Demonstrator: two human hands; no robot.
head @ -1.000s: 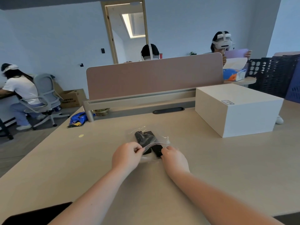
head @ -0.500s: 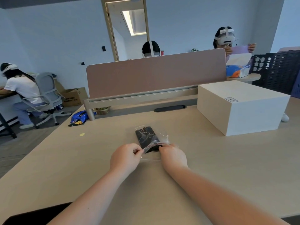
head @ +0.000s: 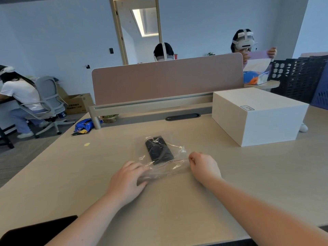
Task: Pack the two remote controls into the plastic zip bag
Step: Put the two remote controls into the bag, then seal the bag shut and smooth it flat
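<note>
A clear plastic zip bag lies flat on the light wooden desk, its mouth toward me. Two black remote controls lie side by side inside it, seen through the film. My left hand rests on the bag's near left corner, fingers pressing the film down. My right hand pinches the zip strip at the bag's near right end, fingers curled closed on it.
A white box stands on the desk at the right. A pink divider panel runs along the far edge, with a blue snack packet by its left post. A black flat item lies at the near left corner. People sit beyond.
My hands have moved apart along the bag's mouth: the right slid right along the zip strip, the left shifted to the left corner. The bag now lies flatter and stretched.
</note>
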